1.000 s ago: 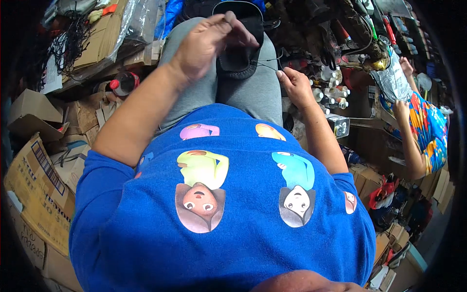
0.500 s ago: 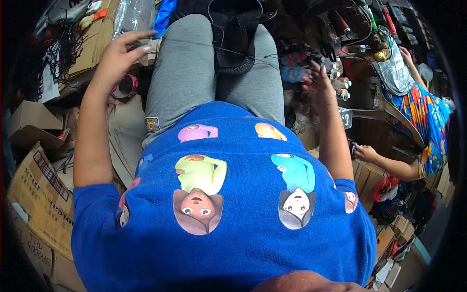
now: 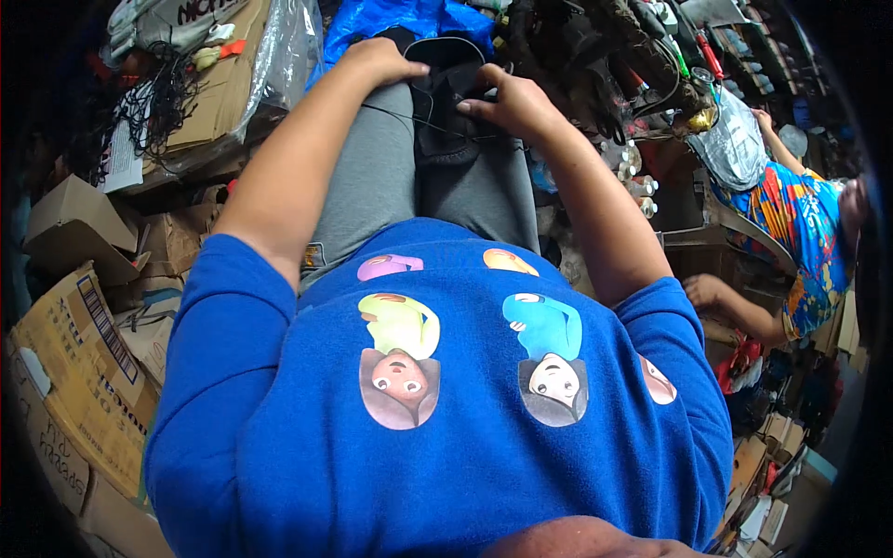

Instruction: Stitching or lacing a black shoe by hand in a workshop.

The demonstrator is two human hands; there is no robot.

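A black shoe with a wide opening is propped between my knees, its rounded toe toward me. A thin dark cord runs across it and over my grey trousers. My left hand is closed at the far left edge of the shoe's opening, thumb pointing inward, its other fingers mostly hidden. On the right side, my right hand grips the upper of the shoe, thumb and forefinger bent around its edge. Whether either hand also pinches the cord I cannot tell.
Flattened cardboard with tangled black cords lies at left, above an open carton. Blue plastic sheeting is beyond my knees. Small bottles stand at right, near another person in a colourful shirt.
Both my hands have come inward from wide apart, where their fingers were raised off the shoe, and now are at its two sides. The other person's lower hand has shifted slightly.
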